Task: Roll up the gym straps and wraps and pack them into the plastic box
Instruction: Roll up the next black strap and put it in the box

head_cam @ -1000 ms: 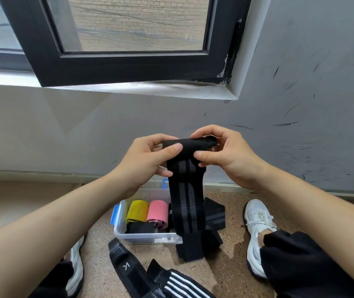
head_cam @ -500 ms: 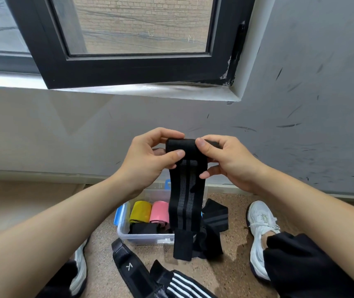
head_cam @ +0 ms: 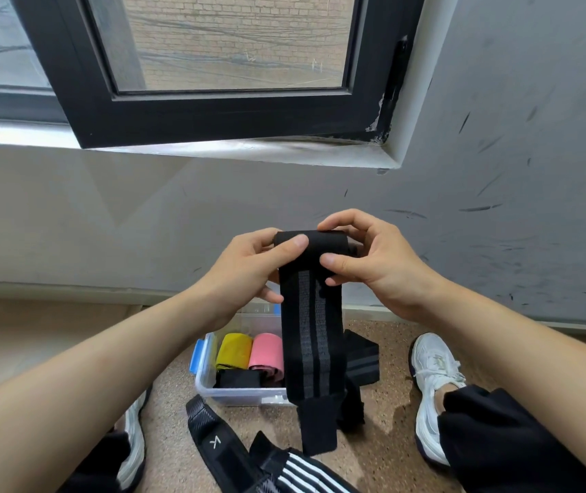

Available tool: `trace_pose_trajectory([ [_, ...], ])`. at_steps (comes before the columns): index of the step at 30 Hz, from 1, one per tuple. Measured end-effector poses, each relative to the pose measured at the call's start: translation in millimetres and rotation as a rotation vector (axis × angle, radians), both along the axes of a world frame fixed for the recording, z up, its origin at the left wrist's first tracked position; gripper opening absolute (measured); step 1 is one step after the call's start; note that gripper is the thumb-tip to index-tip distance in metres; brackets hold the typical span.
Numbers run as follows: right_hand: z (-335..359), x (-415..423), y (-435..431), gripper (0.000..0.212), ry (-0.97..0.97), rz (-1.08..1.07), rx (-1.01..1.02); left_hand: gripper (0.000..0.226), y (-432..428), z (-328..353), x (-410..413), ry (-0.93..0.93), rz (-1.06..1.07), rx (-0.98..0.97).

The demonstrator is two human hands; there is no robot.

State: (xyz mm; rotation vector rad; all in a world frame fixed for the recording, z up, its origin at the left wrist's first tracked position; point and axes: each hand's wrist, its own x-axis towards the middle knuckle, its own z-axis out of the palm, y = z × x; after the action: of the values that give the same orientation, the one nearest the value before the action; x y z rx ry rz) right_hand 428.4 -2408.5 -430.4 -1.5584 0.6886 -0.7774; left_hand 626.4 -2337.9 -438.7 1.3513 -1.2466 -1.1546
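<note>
Black elastic with two grey stripes hangs from my hands. This wrap [head_cam: 311,332] is the one being worked, and I judge the rolling has only just begun. Its top end is turned over into a first thick fold, held up in front of the wall, above the plastic box [head_cam: 209,386] on the floor.

My left grip [head_cam: 248,268] pinches the left edge of that fold, thumb on the front and fingers behind. My right grip [head_cam: 373,265] pinches the right edge, fingers curled over the top. Both are clamped on the wrap.

The tail drops straight down across the front of the box and ends in a plain black tab. I cannot tell whether the tab touches the floor.

The next move, I think, calls for turning the fold over on itself, tight and square, feeding the tail up evenly. The cloth is limp and could skew.

In the box sit a yellow roll [head_cam: 234,350], a pink roll [head_cam: 266,350] and a black roll [head_cam: 238,378]. A striped wrap [head_cam: 305,475] lies unrolled on the floor.
</note>
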Motion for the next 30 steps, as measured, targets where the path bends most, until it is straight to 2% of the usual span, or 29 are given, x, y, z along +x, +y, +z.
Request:
trace_pose_trajectory([
  [3,-1.9,1.6,-1.3,0.037,0.007,-0.005,0.006,0.019,-0.4,0.6,1.6,0.025,0.008,-0.056],
  [7,-1.9,0.4,-2.9,0.039,0.042,0.048,0.151,0.021,-0.8,1.6,1.9,0.039,0.023,-0.145],
  [10,-1.8,1.8,-2.9,0.050,0.087,0.059,0.191,0.025,0.3,1.1,0.3,0.030,0.019,-0.199],
  [13,-1.4,2.0,-3.7,0.043,0.072,0.017,0.137,0.029,2.4,-0.2,0.1,0.019,0.011,-0.216],
  [16,-0.1,-0.3,-4.9,0.035,0.031,-0.005,0.121,0.036,2.2,-1.0,0.8,0.032,0.005,-0.182],
  [23,3.9,-4.2,-7.5,0.026,-0.066,-0.004,0.093,0.043,1.5,1.6,2.2,0.068,-0.143,0.059],
  [27,3.4,-4.2,-4.9,0.032,-0.047,0.008,0.037,0.043,1.8,2.9,-1.0,0.052,-0.078,0.040],
  [30,2.6,-1.8,-1.8,0.035,-0.016,0.000,-0.022,0.034,1.0,1.0,-2.6,0.040,-0.034,0.002],
])
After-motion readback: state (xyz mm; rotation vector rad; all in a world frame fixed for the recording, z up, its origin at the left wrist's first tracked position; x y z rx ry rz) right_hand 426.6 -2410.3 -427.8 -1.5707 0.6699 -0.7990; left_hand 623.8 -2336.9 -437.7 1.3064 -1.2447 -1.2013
